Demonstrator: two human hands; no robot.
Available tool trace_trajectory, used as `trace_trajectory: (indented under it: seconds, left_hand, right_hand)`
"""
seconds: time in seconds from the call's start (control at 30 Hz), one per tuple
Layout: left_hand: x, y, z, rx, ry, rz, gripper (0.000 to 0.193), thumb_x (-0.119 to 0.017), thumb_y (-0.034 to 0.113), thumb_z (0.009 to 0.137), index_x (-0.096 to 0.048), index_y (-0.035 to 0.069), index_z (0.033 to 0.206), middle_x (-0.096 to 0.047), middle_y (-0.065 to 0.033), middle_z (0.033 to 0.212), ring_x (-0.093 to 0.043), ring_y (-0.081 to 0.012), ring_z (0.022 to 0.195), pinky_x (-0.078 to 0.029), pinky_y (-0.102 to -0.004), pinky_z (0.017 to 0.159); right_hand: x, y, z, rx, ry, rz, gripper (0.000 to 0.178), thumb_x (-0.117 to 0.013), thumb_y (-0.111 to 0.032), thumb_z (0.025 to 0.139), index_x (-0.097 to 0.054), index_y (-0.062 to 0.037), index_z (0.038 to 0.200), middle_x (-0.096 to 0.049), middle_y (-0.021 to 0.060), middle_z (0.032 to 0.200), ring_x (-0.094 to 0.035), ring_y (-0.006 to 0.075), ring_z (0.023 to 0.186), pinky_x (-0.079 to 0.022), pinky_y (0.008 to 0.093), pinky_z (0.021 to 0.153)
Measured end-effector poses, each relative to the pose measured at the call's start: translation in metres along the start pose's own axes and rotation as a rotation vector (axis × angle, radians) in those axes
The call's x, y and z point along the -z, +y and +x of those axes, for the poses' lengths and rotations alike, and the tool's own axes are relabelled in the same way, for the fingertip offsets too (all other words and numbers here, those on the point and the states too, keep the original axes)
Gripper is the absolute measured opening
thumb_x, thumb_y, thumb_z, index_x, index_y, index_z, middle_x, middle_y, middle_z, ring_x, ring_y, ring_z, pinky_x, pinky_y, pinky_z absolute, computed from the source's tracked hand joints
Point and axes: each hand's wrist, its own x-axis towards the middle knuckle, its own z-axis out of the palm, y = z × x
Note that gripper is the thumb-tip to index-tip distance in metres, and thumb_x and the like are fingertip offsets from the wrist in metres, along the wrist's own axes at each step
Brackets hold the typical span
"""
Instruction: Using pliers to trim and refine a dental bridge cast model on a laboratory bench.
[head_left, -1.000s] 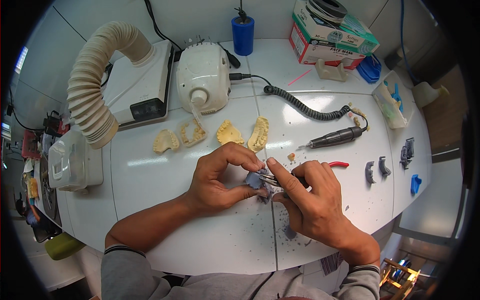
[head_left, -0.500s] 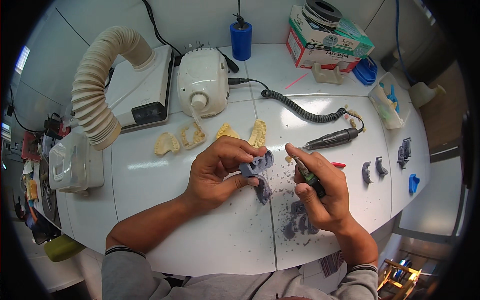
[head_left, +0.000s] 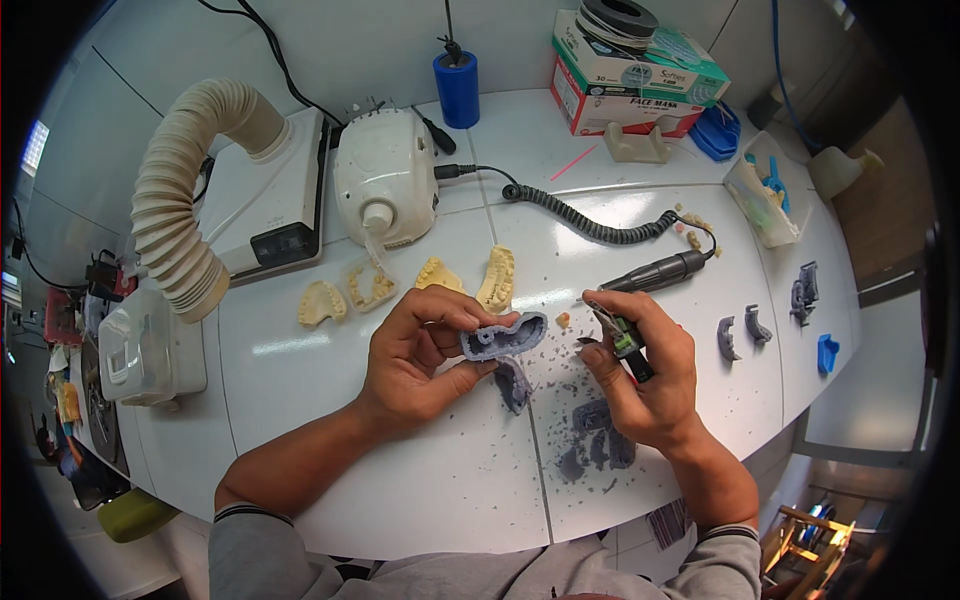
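Observation:
My left hand (head_left: 412,350) pinches a grey-blue dental model (head_left: 510,336) between fingers and thumb, its hollow, ridged face tipped up toward me. A second grey-blue curved piece (head_left: 514,387) hangs just below it by the thumb; whether the two are joined I cannot tell. To the right, clear of the model, my right hand (head_left: 650,378) is closed around small pliers (head_left: 628,346) with black and green handles and a metal head. Under the right wrist lie several grey-blue pieces (head_left: 600,436) among scattered crumbs.
Yellow dental casts (head_left: 497,279) stand beyond my left hand. A black handpiece (head_left: 655,271) on a coiled cord runs to a white control box (head_left: 385,175). A ribbed hose (head_left: 160,180) arches at left beside a clear plastic box (head_left: 150,345). More grey pieces (head_left: 757,324) lie at right.
My left hand has turned the dental model, so its hollow side now shows. My right hand still grips the pliers, with the fingers slightly shifted. The whole view has swung a little.

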Motion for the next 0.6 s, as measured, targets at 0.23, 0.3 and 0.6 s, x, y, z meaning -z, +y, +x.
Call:
trace_trajectory:
  seconds: [0.23,0.3,0.6]
  left_hand:
    - [0.002,0.006,-0.001,0.098,-0.022,0.078,0.047,-0.067,-0.019,0.088,-0.059,-0.002,0.131,-0.057,-0.0153,0.129,-0.064,-0.0255,0.129,-0.056,-0.0378,0.113]
    - [0.004,0.004,-0.002,0.077,-0.046,0.081,0.045,-0.067,-0.018,0.088,-0.061,-0.002,0.130,-0.058,-0.0150,0.128,-0.066,-0.0239,0.126,-0.057,-0.0371,0.112]
    - [0.005,0.015,-0.003,0.324,-0.027,-0.156,0.035,-0.066,0.002,0.102,-0.059,-0.005,0.135,-0.064,-0.0157,0.123,-0.071,-0.0203,0.111,-0.061,-0.0350,0.099]
  right_hand:
    - [-0.002,-0.002,0.000,-0.009,-0.051,-0.034,0.043,-0.082,-0.010,0.089,-0.068,-0.0017,0.128,-0.065,0.0128,0.096,-0.062,0.0255,0.084,-0.049,0.0361,0.072]
    - [-0.002,0.000,-0.002,0.072,-0.066,-0.245,0.047,-0.086,-0.019,0.086,-0.070,-0.0039,0.128,-0.062,0.0102,0.096,-0.060,0.0254,0.089,-0.046,0.0375,0.077]
    - [-0.001,0.002,0.002,0.341,-0.018,-0.427,0.056,-0.087,-0.035,0.081,-0.074,-0.0116,0.130,-0.059,0.0054,0.098,-0.056,0.0218,0.088,-0.042,0.0406,0.080]
